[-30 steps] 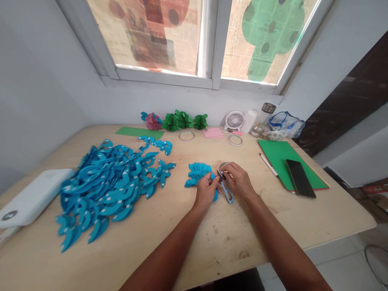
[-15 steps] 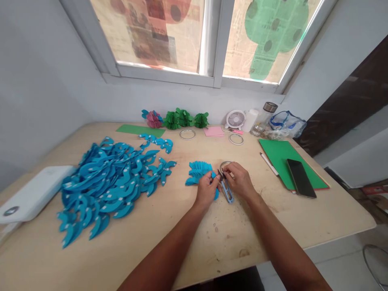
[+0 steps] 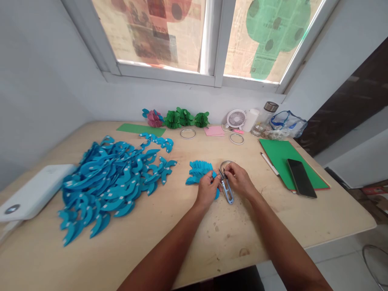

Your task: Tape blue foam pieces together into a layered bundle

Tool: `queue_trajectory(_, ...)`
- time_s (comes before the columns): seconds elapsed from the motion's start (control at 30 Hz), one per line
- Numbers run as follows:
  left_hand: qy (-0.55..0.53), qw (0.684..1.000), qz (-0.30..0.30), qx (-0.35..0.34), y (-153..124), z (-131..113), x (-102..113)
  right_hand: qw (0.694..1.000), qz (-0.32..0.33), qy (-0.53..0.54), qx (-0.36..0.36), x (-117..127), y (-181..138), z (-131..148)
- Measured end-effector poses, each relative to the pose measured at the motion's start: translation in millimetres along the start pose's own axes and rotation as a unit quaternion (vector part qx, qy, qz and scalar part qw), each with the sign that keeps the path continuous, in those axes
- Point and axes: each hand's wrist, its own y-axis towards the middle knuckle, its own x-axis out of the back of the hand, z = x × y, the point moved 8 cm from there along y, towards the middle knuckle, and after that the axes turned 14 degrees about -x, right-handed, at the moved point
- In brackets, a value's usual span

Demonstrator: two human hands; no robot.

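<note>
Between thumb and fingers, my left hand (image 3: 208, 188) pinches the edge of a blue paper piece (image 3: 214, 174). A stack of folded blue paper pieces (image 3: 200, 167) lies just beyond it, and part of another blue piece (image 3: 217, 194) shows beside that hand. My right hand (image 3: 240, 179) is closed at the side of a thin ring-shaped roll of tape (image 3: 223, 163), its fingertips partly hiding the ring. Thread snips (image 3: 227, 192) with light blue handles lie between both hands, their dark blades pointing up at the fingertips.
A large heap of blue paper pieces with white squares (image 3: 112, 178) covers the left, beside a white device (image 3: 38, 192). Green paper (image 3: 277, 161), a phone (image 3: 301, 178) and a pen (image 3: 269, 163) lie right. Paper ornaments (image 3: 184, 117), tape rings (image 3: 188, 133), a fan (image 3: 236, 118) and bottle (image 3: 265, 119) stand behind.
The snips' blades have shifted slightly and look more upright between my fingertips. Both hands stay almost in the same place.
</note>
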Motion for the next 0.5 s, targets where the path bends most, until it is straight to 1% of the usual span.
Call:
queue_trajectory(0.1, -0.008, 1.0, -0.005, 0.005, 0.2, 1.2, 0.2, 1.0, -0.012, -0.002, 0.008, 1.5, -1.9, 3.0)
queue_trajectory(0.33, -0.027, 0.999, -0.028, 0.023, 0.4, -3.1, 2.2, 0.997, -0.071, -0.006, 0.035, 4.2, -9.0, 15.5)
queue_trajectory(0.5, -0.037, 0.998, -0.043, 0.033, -0.3, -7.5, 3.3, 0.995, -0.093, 0.0, 0.035, 1.7, -9.2, 13.8)
